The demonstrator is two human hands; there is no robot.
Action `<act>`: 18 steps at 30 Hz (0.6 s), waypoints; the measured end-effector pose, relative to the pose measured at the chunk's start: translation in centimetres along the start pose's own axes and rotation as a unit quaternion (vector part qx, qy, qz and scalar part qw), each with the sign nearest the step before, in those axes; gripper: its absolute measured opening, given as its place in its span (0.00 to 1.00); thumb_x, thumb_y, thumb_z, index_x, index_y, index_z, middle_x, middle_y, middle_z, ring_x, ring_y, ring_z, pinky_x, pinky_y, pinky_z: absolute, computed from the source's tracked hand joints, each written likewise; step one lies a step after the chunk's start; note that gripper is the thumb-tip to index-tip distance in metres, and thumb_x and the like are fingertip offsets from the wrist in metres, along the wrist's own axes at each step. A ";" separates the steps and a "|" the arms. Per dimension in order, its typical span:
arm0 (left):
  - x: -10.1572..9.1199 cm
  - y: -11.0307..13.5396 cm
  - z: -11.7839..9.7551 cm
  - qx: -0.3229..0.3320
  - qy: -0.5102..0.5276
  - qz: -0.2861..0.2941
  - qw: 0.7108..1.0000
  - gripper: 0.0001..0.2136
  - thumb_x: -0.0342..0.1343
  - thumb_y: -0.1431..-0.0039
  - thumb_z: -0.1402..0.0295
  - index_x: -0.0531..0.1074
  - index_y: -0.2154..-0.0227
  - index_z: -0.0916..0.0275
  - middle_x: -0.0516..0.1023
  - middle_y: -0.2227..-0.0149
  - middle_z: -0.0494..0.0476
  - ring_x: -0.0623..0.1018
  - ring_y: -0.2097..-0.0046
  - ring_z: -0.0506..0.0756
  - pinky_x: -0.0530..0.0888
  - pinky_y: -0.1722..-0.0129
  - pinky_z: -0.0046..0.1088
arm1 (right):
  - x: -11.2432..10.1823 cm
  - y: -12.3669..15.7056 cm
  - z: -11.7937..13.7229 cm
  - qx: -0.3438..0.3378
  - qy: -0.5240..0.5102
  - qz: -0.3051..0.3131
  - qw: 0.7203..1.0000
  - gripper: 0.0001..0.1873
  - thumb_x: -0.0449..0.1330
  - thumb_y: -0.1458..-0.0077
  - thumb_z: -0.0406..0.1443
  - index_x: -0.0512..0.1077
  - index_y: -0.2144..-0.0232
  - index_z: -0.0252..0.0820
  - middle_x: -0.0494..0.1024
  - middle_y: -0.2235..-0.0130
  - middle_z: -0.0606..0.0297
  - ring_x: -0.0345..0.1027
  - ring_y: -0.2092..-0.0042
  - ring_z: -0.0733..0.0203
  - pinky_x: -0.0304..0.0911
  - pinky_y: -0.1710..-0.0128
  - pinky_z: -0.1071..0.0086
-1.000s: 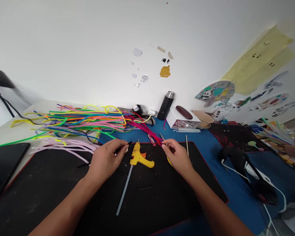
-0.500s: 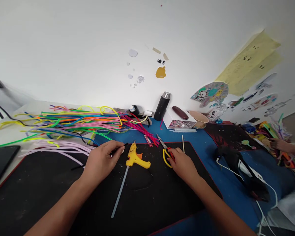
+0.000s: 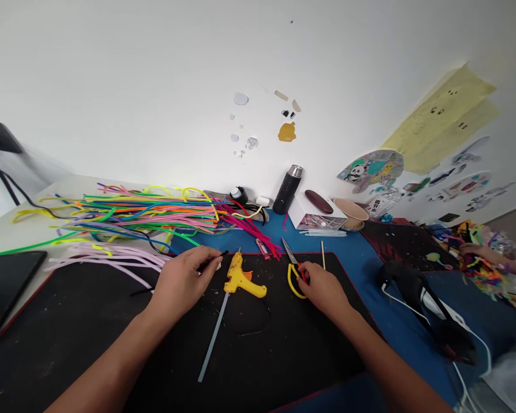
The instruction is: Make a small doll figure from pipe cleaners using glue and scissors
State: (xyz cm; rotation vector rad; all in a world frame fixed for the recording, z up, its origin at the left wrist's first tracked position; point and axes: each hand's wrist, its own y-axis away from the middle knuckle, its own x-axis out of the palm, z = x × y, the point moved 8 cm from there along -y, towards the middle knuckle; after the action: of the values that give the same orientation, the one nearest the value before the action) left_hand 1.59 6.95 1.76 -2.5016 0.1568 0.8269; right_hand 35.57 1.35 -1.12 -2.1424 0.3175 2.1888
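My left hand is closed in a pinch on a thin black pipe cleaner, whose tip sticks out past my fingertips. A dark end shows on the other side of the hand; whether it is the same piece is hidden. My right hand has its fingers closed at the red loop of the scissors, which rest on the mat with blades slightly parted and the yellow loop uncovered. Between my hands lies a yellow glue gun with a long glue stick out of its back.
Colourful pipe cleaners are heaped at the back left, lilac ones nearer. A black flask, a white box and a bowl stand along the wall. At right are a black device with white cable and another person's hand.
The view has shifted slightly, so the scene sits a little lower and further right. Both my hands keep their grips. The other person's hand at right has moved left.
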 end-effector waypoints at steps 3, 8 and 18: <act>0.2 0.0 -0.1 -0.009 0.019 -0.001 1.000 0.11 0.55 0.32 0.59 0.80 0.62 0.57 0.87 0.62 0.54 0.85 0.60 0.58 0.74 0.61 0.30 | -0.1 -0.3 -0.2 0.007 -0.011 -0.003 1.000 0.11 0.63 0.37 0.35 0.76 0.53 0.42 0.81 0.57 0.59 0.76 0.61 0.56 0.56 0.66 0.69; 0.8 -0.1 0.4 -0.030 0.051 0.018 0.998 0.10 0.56 0.32 0.60 0.79 0.63 0.56 0.86 0.62 0.54 0.85 0.60 0.58 0.74 0.60 0.30 | -0.5 -0.5 -0.8 0.018 -0.060 0.003 0.998 0.08 0.64 0.40 0.34 0.76 0.56 0.43 0.81 0.64 0.64 0.74 0.66 0.59 0.54 0.68 0.70; 0.6 0.0 0.7 -0.050 0.068 0.007 0.996 0.10 0.57 0.32 0.58 0.79 0.62 0.57 0.85 0.63 0.54 0.83 0.61 0.57 0.73 0.60 0.30 | 0.6 -0.1 -2.1 0.052 -0.185 -0.026 0.981 0.07 0.62 0.44 0.36 0.76 0.62 0.46 0.79 0.69 0.68 0.73 0.68 0.58 0.56 0.69 0.70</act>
State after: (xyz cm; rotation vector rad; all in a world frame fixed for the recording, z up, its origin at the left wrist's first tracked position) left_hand 1.68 7.31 0.92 -2.6553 0.1823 0.6854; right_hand 37.59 0.97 -1.74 -1.6263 0.3352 2.4167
